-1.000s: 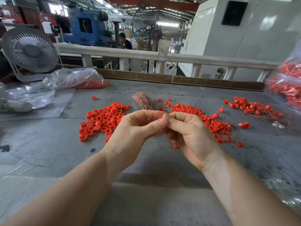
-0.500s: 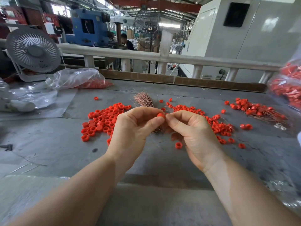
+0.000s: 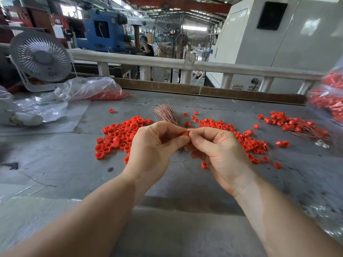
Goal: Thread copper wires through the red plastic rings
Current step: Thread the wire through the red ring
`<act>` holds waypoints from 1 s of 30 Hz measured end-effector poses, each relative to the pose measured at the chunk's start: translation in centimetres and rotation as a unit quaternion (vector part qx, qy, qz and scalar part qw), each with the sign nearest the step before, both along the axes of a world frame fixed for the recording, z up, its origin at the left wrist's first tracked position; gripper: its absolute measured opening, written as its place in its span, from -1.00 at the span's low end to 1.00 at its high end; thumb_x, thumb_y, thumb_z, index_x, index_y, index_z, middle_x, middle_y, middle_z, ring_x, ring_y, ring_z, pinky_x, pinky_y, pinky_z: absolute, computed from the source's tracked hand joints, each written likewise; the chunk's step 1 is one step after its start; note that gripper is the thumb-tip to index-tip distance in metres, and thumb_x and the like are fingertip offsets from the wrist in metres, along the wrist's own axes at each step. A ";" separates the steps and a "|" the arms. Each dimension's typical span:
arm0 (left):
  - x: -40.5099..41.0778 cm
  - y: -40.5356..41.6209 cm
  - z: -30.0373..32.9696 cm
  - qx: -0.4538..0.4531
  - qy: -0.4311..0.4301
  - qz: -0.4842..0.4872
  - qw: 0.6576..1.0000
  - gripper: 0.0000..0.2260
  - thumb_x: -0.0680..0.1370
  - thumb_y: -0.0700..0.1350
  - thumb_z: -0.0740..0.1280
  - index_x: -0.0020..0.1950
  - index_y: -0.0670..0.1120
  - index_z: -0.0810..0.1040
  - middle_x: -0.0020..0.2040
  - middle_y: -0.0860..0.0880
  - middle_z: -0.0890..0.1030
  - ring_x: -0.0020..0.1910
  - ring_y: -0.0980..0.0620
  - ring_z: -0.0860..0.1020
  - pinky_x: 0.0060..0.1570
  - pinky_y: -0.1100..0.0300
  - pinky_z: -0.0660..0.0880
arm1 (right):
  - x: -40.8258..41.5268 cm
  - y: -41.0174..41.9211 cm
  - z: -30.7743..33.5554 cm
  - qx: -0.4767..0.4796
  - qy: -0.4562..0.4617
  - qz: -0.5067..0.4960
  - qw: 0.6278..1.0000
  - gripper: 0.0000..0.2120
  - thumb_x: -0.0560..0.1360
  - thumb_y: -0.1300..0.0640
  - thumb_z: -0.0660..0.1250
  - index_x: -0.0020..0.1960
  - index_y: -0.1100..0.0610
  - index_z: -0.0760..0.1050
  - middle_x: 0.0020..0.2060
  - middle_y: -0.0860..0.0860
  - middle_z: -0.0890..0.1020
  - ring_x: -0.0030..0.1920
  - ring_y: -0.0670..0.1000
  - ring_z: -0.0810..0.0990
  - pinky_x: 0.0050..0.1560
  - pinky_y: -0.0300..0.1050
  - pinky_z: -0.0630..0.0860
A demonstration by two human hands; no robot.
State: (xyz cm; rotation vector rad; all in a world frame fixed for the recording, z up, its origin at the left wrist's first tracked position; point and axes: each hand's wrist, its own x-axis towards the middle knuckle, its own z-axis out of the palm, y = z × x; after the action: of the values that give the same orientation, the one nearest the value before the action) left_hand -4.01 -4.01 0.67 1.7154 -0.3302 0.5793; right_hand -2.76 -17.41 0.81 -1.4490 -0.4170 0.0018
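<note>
My left hand (image 3: pixel 154 145) and my right hand (image 3: pixel 217 147) meet above the grey table (image 3: pixel 55 164). Between their fingertips sits one red plastic ring (image 3: pixel 185 134), pinched from both sides. A thin copper wire (image 3: pixel 178 161) curves below the hands; which hand holds it I cannot tell. A bundle of copper wires (image 3: pixel 166 114) lies just behind the hands. To the left lies a pile of loose red rings (image 3: pixel 118 136). Another pile (image 3: pixel 250 141) spreads out to the right, partly hidden by my right hand.
Rings with wires through them (image 3: pixel 297 125) lie at the far right. Plastic bags of red rings sit at the back left (image 3: pixel 92 89) and right edge (image 3: pixel 328 101). A white desk fan (image 3: pixel 39 58) stands at the back left. A wooden ledge (image 3: pixel 204 89) and white railing (image 3: pixel 167 62) bound the table's far side.
The hands have lifted slightly and the red ring now shows between the fingertips; a second ring below the right hand has come into view.
</note>
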 end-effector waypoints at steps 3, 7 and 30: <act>0.0 0.1 0.1 0.009 0.000 -0.006 1.000 -0.81 0.36 -0.36 0.46 -0.22 -0.06 0.64 -0.38 0.23 0.63 -0.33 0.30 0.59 -0.25 0.48 0.46 | 0.1 0.0 -0.1 0.002 -0.001 0.002 1.000 -0.85 0.30 0.07 0.34 -0.25 0.05 0.68 -0.39 -0.02 0.62 -0.34 -0.13 0.53 -0.37 -0.35 0.43; -0.1 0.1 -0.1 -0.065 0.032 -0.065 0.995 -0.89 0.40 -0.34 0.41 -0.17 -0.14 0.64 -0.35 0.10 0.66 -0.35 0.25 0.58 -0.27 0.43 0.47 | 0.1 0.0 0.0 0.014 0.004 0.006 1.000 -0.86 0.29 0.07 0.35 -0.26 0.02 0.68 -0.42 -0.04 0.62 -0.36 -0.13 0.53 -0.37 -0.34 0.43; 0.1 -0.1 -0.4 -0.190 0.140 -0.169 0.957 -0.72 0.22 -0.01 0.45 -0.12 -0.09 0.70 -0.32 -0.05 0.66 -0.27 0.07 0.62 -0.11 0.23 0.60 | -0.1 -0.3 0.3 0.020 0.023 -0.001 1.000 -0.91 0.40 0.16 0.33 -0.20 0.14 0.59 -0.45 -0.04 0.58 -0.42 -0.16 0.50 -0.48 -0.35 0.38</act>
State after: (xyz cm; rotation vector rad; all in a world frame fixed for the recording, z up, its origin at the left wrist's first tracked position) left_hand -3.87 -4.10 0.30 1.3072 -0.2795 0.1316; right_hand -2.82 -17.68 1.10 -1.4083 -0.3761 0.0248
